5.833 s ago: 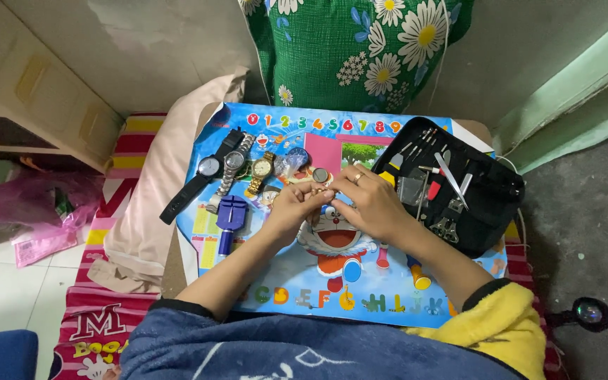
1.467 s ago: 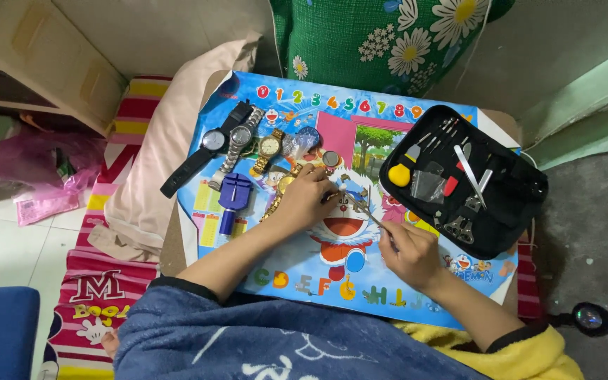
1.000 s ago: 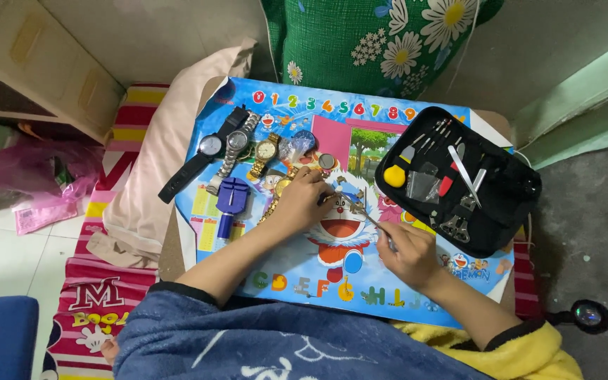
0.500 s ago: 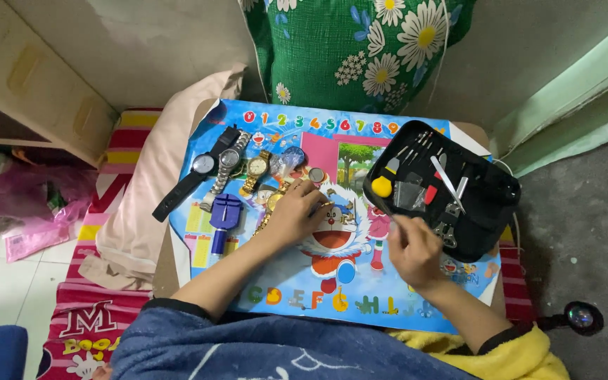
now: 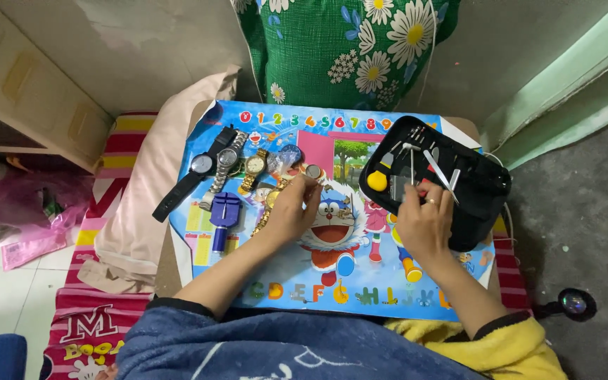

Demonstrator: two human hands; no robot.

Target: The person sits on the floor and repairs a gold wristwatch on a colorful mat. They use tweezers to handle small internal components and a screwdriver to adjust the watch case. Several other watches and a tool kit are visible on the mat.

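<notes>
one change | right hand (image 5: 425, 222) moved onto black tray (image 5: 483, 184)

Soft, even indoor light, faint shadows, colours vivid, focus sharp, slight wide-angle bending at edges.

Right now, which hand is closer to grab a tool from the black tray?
The right hand. Its fingers already reach over the edge of the black tool tray, next to the yellow-handled tool. The left hand is busy at the gold watch on the cartoon mat, farther away.
</notes>
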